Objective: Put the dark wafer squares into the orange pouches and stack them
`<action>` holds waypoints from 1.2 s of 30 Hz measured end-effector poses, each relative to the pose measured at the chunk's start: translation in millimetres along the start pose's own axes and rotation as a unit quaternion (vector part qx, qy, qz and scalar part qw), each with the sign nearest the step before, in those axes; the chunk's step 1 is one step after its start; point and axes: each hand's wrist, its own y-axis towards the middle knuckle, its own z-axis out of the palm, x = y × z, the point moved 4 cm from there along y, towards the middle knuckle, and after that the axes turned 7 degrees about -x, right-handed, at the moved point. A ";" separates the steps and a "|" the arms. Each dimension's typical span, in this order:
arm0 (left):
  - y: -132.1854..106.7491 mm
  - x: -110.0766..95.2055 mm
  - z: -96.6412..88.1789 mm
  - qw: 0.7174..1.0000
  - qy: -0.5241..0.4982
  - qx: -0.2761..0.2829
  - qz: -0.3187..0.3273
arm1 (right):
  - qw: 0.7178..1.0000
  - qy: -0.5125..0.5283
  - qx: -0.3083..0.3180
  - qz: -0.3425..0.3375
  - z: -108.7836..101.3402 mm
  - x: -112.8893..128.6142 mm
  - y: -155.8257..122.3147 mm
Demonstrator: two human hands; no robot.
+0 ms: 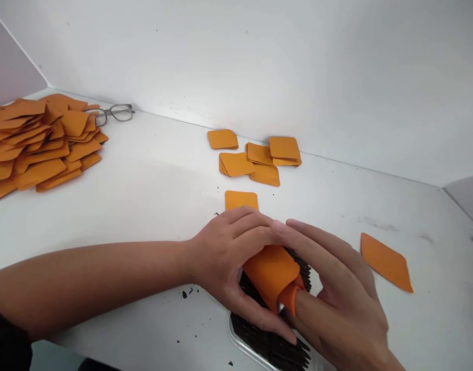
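Observation:
My left hand (240, 263) is curved around an orange paper-like pouch (273, 270), its fingers over the top and its thumb stretched along the near side. My right hand (344, 288) meets it from the right. One right digit reaches into the pouch's curled, open end, and the longer fingers lie over the far side near my left fingertips. What the pouch holds is hidden. Beneath both hands is a clear plastic tray (236, 337) of dark, thin, ridged strips (269, 340). Another orange piece (242, 199) lies flat just beyond my left knuckles.
A large heap of orange pouches (39, 144) fills the left, with eyeglasses (120, 112) beside it. Several small stacks (236, 165) lie near the back wall. A single orange piece (387, 262) rests at right. Dark crumbs (185, 294) dot the white table (151, 206).

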 end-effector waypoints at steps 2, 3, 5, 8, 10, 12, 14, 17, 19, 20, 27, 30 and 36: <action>0.0 0.3 1.7 1.000 -0.007 -0.007 -0.004 | 1.000 -0.006 -0.028 0.003 -2.3 1.2 -0.6; -0.5 -0.2 2.6 1.000 -0.010 -0.007 -0.008 | 0.999 -0.011 -0.036 0.001 -2.8 1.6 -0.7; -2.2 -1.8 4.4 1.000 -0.017 0.010 -0.018 | 0.999 -0.021 -0.032 -0.019 -2.0 2.8 -0.1; -5.7 -2.8 4.5 0.998 -0.028 0.042 -0.040 | 0.999 -0.036 -0.007 -0.021 0.0 0.2 0.5; -7.5 -1.0 2.0 0.997 -0.021 0.041 -0.055 | 0.999 -0.029 -0.002 -0.029 -0.3 -1.0 -0.4; -8.6 1.4 -0.7 0.998 -0.006 0.032 -0.060 | 0.999 -0.024 0.005 -0.043 -0.6 -0.9 -2.3; -9.1 3.3 -1.8 0.998 0.007 0.033 -0.055 | 0.999 -0.025 0.011 -0.046 -0.9 -0.5 -4.3; -8.6 2.6 -2.3 0.999 0.003 0.029 -0.023 | 0.999 -0.033 0.000 -0.043 -1.3 1.5 -5.3; -8.1 1.5 -3.0 1.000 -0.009 0.020 -0.006 | 0.998 -0.038 -0.004 -0.042 -0.3 3.2 -4.9; -7.9 1.6 -3.1 1.000 -0.017 0.021 -0.005 | 0.998 -0.041 -0.005 -0.041 0.4 4.0 -4.6; -9.1 10.1 -3.0 0.996 -0.065 0.040 -0.054 | 0.998 -0.057 0.016 -0.018 2.0 4.8 -2.8; -9.2 11.6 -3.4 0.996 -0.077 0.022 -0.048 | 0.997 -0.070 0.033 -0.032 0.8 6.9 -2.1; -5.6 9.6 -3.5 0.993 -0.097 0.022 -0.063 | 0.996 -0.077 0.022 -0.038 -0.2 8.8 -0.3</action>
